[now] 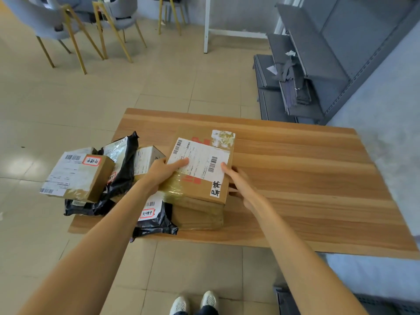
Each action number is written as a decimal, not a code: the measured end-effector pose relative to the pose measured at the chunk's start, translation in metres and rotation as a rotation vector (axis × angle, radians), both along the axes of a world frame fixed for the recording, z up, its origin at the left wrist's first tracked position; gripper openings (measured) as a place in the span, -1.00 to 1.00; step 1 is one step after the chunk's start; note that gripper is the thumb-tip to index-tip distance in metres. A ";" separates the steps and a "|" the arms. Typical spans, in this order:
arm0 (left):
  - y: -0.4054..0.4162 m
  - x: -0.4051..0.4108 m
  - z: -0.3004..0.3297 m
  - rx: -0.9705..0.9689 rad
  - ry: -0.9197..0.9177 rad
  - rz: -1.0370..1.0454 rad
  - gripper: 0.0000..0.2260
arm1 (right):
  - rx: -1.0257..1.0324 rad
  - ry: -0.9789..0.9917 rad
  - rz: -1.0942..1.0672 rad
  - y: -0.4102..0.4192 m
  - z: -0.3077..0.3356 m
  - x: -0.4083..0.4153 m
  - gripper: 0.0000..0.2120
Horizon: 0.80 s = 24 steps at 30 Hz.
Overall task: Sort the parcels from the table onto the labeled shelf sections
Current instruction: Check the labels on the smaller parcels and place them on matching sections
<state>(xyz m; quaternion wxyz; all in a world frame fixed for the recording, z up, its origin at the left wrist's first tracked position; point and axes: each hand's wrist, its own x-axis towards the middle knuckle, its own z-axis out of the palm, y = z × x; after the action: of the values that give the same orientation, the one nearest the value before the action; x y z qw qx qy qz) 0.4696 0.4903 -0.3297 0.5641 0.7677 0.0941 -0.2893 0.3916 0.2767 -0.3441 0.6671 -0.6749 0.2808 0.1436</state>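
Both hands clasp the top cardboard box (202, 164) from opposite sides: the left hand (164, 171) grips its left edge with fingers lying across the white shipping label (200, 159), and the right hand (236, 180) presses on its right edge with fingers curled down the side. The box rests on another carton (197, 215), near the left end of the wooden worktop (306, 178). Crowded to its left are a black mailer bag (123, 160), a small white box (146, 160), a second black bag (154, 218) at the near edge and a brown labelled box (78, 176) overhanging the worktop's left side. The risk, as I judge it, is a lift that drags the lower carton or knocks the neighbouring pile, sending that overhanging box to the floor. The grey shelf (318, 64) stands far right, well apart from the pile.
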 end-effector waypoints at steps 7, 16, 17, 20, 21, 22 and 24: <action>0.001 0.028 0.068 0.141 -0.144 -0.318 -0.80 | -0.155 -0.127 -0.050 -0.055 0.068 0.012 -0.03; -0.020 0.033 0.106 0.297 -0.229 -0.712 -0.73 | -0.131 -0.055 0.156 -0.047 0.076 -0.003 -0.26; -0.021 0.032 0.108 0.310 -0.226 -0.729 -0.72 | -0.116 -0.065 0.153 -0.045 0.074 -0.006 -0.44; -0.023 0.032 0.110 0.353 -0.244 -0.759 -0.65 | -0.072 -0.075 0.102 -0.045 0.065 -0.013 -0.61; -0.023 0.033 0.111 0.369 -0.273 -0.762 -0.59 | -0.073 -0.085 0.092 -0.045 0.064 -0.014 -0.60; -0.023 0.034 0.111 0.381 -0.312 -0.757 -0.48 | -0.076 -0.093 0.088 -0.046 0.063 -0.015 -0.56; -0.023 0.035 0.113 0.400 -0.397 -0.688 -0.22 | -0.066 -0.099 0.053 -0.047 0.065 -0.016 -0.44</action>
<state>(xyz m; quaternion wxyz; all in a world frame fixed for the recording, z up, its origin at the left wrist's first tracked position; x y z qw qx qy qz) 0.5046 0.4670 -0.2169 0.2825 0.8890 -0.2230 -0.2830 0.3755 0.2298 -0.2791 0.6534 -0.7102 0.2340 0.1183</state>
